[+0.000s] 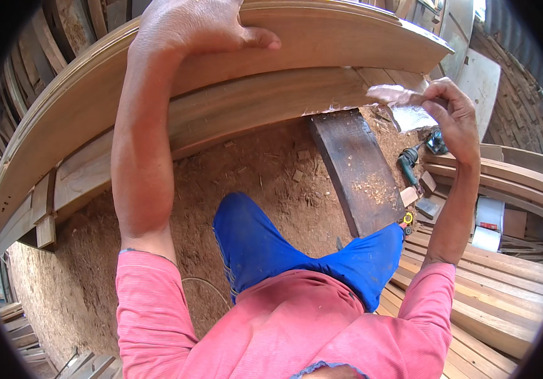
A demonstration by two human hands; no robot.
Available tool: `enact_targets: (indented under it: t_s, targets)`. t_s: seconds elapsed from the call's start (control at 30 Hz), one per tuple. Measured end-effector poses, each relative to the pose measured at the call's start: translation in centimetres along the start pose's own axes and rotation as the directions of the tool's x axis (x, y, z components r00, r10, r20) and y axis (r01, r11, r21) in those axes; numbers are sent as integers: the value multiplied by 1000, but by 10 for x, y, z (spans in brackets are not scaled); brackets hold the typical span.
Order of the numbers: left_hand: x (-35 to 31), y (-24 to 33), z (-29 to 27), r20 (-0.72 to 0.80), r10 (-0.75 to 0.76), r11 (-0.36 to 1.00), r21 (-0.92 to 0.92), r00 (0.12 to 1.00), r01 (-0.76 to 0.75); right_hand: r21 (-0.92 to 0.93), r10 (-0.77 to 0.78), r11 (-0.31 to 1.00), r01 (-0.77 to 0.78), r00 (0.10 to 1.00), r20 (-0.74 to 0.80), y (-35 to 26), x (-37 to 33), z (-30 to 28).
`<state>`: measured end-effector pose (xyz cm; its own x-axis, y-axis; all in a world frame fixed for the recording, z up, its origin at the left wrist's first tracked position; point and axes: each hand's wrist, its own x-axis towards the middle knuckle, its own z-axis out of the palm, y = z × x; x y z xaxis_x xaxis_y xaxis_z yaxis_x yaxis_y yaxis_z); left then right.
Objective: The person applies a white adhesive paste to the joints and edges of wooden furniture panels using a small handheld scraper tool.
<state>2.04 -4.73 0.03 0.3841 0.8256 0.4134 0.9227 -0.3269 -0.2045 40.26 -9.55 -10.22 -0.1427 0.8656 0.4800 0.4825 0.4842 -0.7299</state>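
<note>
On top of the long pale wooden beam (233, 82), the left hand (189, 25) lies flat, fingers spread; the right hand (454, 117) pinches a small folded sandpaper piece (394, 95).

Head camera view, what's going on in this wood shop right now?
A person in a pink shirt and blue trousers works at a long pale wooden plank set on edge. The left hand rests on its top edge. The right hand presses a folded piece of sandpaper to its side. Sawdust covers the floor.

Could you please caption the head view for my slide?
Left hand steadies a wooden frame; right hand presses sandpaper against it.
</note>
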Motion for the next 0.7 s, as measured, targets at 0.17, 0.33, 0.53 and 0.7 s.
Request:
enact_targets:
  t_s: [0.17,0.33,0.53,0.7]
  targets:
    - [2,-3,-3,37,-10,1000,-7,999,10,-239,25,971,-10,998,57,-11,7,14]
    - [4,-6,0,92,-29,999,18,995,27,-50,-108,993,110,993,38,-40,-1,36]
    - [-1,-9,-5,34,16,999,-34,999,-15,-337,-302,852,402,901,311,-67,16,97]
    - [-1,-15,2,-4,79,994,-79,997,-79,-302,-275,894,330,938,212,-64,21,102]
